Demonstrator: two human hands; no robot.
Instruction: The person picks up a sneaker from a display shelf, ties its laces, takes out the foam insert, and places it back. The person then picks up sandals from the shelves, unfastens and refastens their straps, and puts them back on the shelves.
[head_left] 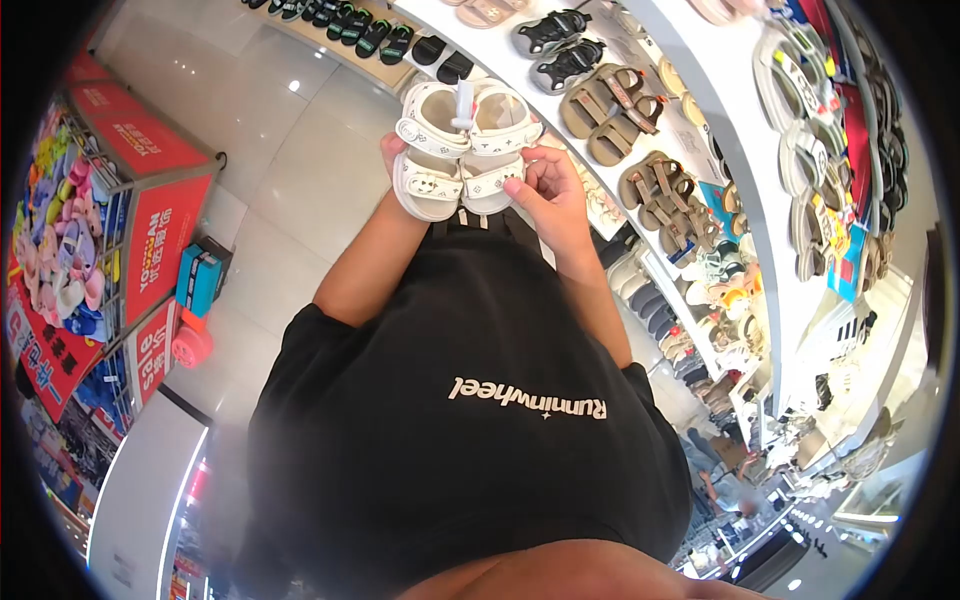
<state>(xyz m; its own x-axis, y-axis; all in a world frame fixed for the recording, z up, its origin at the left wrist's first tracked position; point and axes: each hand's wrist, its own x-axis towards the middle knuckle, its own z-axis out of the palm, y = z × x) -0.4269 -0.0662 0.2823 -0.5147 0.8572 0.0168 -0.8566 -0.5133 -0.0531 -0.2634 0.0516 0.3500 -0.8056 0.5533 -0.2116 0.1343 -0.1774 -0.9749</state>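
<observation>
A pair of small white sandals (436,190) with patterned straps is held side by side at the top centre, a clear tag or fastener between them. My left hand (391,152) grips the pair from the left edge; most of its fingers are hidden behind the sandals. On the right edge, my right hand (556,190) is closed on the pair, its thumb against the lower strap and its fingers bent beside the upper part.
Curved white shelves (735,60) with rows of sandals curve along the right. At the left stands a red-sided bin (150,235) of colourful shoes, with a teal box (202,278) beside it. Black sandals (372,38) line a top shelf. People appear far off, lower right.
</observation>
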